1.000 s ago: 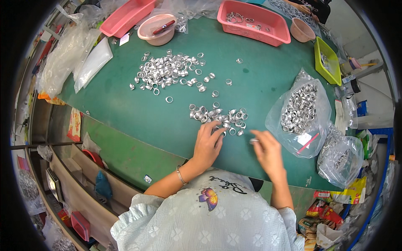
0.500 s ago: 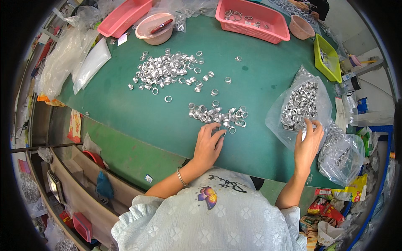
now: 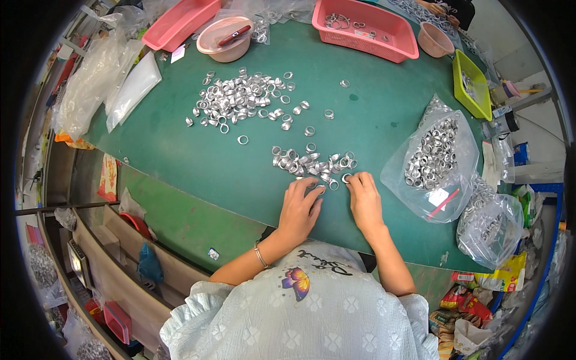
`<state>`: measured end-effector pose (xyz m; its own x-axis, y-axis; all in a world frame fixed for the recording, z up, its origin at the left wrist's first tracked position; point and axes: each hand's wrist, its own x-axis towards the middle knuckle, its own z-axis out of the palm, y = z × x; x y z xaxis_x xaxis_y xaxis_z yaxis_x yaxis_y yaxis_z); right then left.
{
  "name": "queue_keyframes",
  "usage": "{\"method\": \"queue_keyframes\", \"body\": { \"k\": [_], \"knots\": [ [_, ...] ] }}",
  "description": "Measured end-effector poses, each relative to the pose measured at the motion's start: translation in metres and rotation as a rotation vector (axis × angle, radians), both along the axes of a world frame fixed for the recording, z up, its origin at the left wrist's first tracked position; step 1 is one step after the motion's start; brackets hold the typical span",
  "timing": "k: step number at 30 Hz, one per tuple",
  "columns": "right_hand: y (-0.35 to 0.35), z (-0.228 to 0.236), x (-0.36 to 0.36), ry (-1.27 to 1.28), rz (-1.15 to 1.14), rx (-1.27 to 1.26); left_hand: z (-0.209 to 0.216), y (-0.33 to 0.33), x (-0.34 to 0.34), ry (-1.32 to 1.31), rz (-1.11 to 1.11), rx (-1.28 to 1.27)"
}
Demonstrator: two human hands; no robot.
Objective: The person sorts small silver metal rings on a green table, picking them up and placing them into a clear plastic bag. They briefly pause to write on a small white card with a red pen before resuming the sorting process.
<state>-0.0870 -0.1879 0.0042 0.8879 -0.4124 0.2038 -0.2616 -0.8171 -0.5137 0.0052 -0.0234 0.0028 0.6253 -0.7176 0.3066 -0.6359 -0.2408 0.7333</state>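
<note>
A small heap of silver metal rings [image 3: 311, 162] lies on the green table in front of me. At its near edge my left hand [image 3: 299, 207] is curled, thumb and fingertips closed on a silver ring [image 3: 321, 189]. Just to the right, my right hand [image 3: 365, 203] has its fingertips on another ring [image 3: 346, 178] at the heap's edge. Beyond is a larger pile of rings [image 3: 237, 99], with several loose ones between. On the right lies an open clear plastic bag [image 3: 399, 168] full of rings, a white slip and a red strip in its mouth.
A second bag of rings [image 3: 489, 225] sits at the table's right edge. Pink trays [image 3: 366, 45], a pink bowl [image 3: 225, 54] with a red-handled tool, a smaller bowl [image 3: 435, 39] and a green basket [image 3: 471, 87] line the back. Plastic bags [image 3: 135, 90] lie left; another person's hand [image 3: 435, 8] shows far right.
My right hand has left the bag of rings and come left to the small heap, where it touches a ring. My left hand stays in about the same place.
</note>
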Motion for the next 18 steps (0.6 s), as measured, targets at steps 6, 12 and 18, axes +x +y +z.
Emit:
{"method": "queue_keyframes", "body": {
  "k": [6,12,18],
  "knots": [
    [-0.014,0.087,-0.035,-0.374,-0.091,-0.065,-0.005,0.003,0.000,0.005,0.005,-0.024],
    [-0.048,0.101,-0.047,-0.267,-0.545,-0.437,-0.003,0.001,-0.001,0.020,0.023,-0.033],
    [-0.005,0.039,0.009,-0.101,0.058,0.020,-0.002,-0.001,-0.003,0.024,0.015,-0.018]
  ]
}}
